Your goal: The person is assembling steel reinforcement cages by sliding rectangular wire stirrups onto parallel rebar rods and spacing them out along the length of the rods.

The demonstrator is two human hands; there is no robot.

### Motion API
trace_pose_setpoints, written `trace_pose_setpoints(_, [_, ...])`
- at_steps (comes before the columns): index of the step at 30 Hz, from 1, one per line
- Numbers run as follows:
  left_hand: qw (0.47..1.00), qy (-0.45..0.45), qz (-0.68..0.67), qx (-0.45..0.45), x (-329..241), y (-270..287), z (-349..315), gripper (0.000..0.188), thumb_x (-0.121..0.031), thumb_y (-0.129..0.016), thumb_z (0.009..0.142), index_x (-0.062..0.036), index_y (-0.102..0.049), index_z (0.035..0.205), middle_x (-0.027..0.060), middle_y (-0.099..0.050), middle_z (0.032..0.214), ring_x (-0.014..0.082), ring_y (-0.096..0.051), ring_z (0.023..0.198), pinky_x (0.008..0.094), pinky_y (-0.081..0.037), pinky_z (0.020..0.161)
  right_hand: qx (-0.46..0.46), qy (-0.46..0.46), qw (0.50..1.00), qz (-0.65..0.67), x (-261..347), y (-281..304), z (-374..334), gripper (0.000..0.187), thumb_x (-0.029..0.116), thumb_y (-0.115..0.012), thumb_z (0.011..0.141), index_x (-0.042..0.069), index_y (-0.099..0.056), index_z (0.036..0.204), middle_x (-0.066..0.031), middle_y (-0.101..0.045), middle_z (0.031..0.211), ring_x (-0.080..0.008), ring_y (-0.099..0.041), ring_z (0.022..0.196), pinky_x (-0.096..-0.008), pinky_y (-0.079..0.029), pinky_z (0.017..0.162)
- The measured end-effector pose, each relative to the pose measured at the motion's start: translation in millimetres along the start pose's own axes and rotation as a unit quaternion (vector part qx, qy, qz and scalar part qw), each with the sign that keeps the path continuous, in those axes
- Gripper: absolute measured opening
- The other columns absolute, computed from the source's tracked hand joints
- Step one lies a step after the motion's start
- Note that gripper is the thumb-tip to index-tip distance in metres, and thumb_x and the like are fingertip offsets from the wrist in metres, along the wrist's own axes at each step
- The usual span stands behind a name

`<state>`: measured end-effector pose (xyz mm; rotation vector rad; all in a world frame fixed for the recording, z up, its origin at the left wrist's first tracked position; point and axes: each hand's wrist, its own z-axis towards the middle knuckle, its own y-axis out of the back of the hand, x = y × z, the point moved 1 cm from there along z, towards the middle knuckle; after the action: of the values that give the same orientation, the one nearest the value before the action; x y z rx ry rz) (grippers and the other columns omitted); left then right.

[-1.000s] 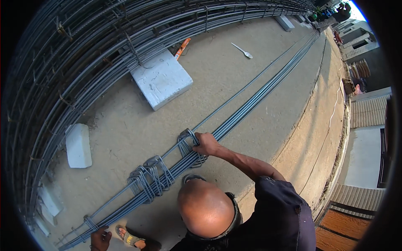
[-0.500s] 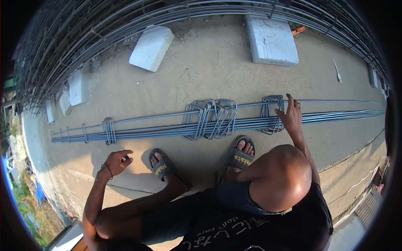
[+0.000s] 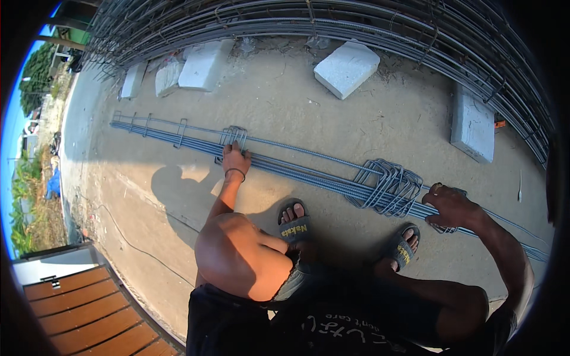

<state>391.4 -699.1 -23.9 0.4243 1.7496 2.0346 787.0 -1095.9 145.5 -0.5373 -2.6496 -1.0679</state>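
Observation:
A long bundle of ribbed steel rebar rods [image 3: 297, 170] lies across the ground before me, with bent square wire stirrups looped round it. My left hand [image 3: 236, 161] has its fingers closed on a small cluster of stirrups [image 3: 234, 134] toward the left part of the rods. Around the rods right of the middle leans a bigger cluster of stirrups [image 3: 389, 187]. Farther right, my right hand [image 3: 454, 207] is closed over another group of stirrups [image 3: 444, 229], covering most of it. A few single stirrups [image 3: 180, 133] stand spaced out near the left end.
White blocks [image 3: 347, 68] sit along the far side, under a large stack of tied rebar cages [image 3: 285, 26]. My sandalled feet [image 3: 293, 218] are close to the rods. At lower left is a brown slatted panel [image 3: 89, 308]; a white spoon-like piece [image 3: 520, 185] lies far right.
My view has turned leftward. My left hand has reached forward from above the ground onto the left stirrup cluster. My right hand stays at the right-hand stirrups, now more over them.

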Motion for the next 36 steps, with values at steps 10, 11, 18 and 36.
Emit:
trace_pose_setpoints(10, [0.990, 0.061, 0.078, 0.103, 34, 7, 50, 0.036, -0.024, -0.059, 0.076, 0.0034, -0.061, 0.099, 0.0203, -0.062, 0.100, 0.0371, -0.056, 0.099, 0.0405, -0.047, 0.084, -0.103, 0.023, 0.993, 0.049, 46, 8, 31, 0.036, 0.019, -0.066, 0.080, 0.004, -0.056, 0.111, -0.0190, -0.059, 0.103, -0.0351, -0.058, 0.099, -0.0422, -0.046, 0.087])
trace_pose_setpoints(11, [0.978, 0.156, -0.013, 0.141, 42, 13, 54, 0.036, -0.026, -0.060, 0.075, 0.0024, -0.062, 0.096, 0.0225, -0.062, 0.099, 0.0368, -0.058, 0.097, 0.0407, -0.047, 0.084, -0.094, 0.022, 0.994, 0.049, 45, 4, 31, 0.036, 0.019, -0.067, 0.080, 0.006, -0.057, 0.111, -0.0187, -0.059, 0.103, -0.0353, -0.057, 0.099, -0.0426, -0.046, 0.087])
trace_pose_setpoints(18, [0.981, 0.175, -0.080, -0.022, 10, -8, 23, 0.031, -0.028, -0.063, 0.071, 0.0008, -0.067, 0.081, 0.0227, -0.064, 0.077, 0.0354, -0.064, 0.079, 0.0429, -0.049, 0.074, -0.098, -0.005, 0.989, 0.115, 35, -8, 37, 0.035, 0.022, -0.067, 0.079, 0.007, -0.058, 0.109, -0.0183, -0.060, 0.103, -0.0353, -0.057, 0.099, -0.0424, -0.045, 0.087])
trace_pose_setpoints(36, [0.939, 0.129, -0.276, 0.162, -152, 6, -44, 0.030, -0.031, -0.055, 0.085, -0.0030, -0.065, 0.092, 0.0232, -0.063, 0.077, 0.0434, -0.060, 0.076, 0.0487, -0.047, 0.069, -0.049, -0.005, 0.996, 0.077, 32, -20, 32, 0.037, 0.027, -0.062, 0.083, 0.008, -0.058, 0.114, -0.0186, -0.060, 0.106, -0.0325, -0.056, 0.103, -0.0408, -0.044, 0.090])
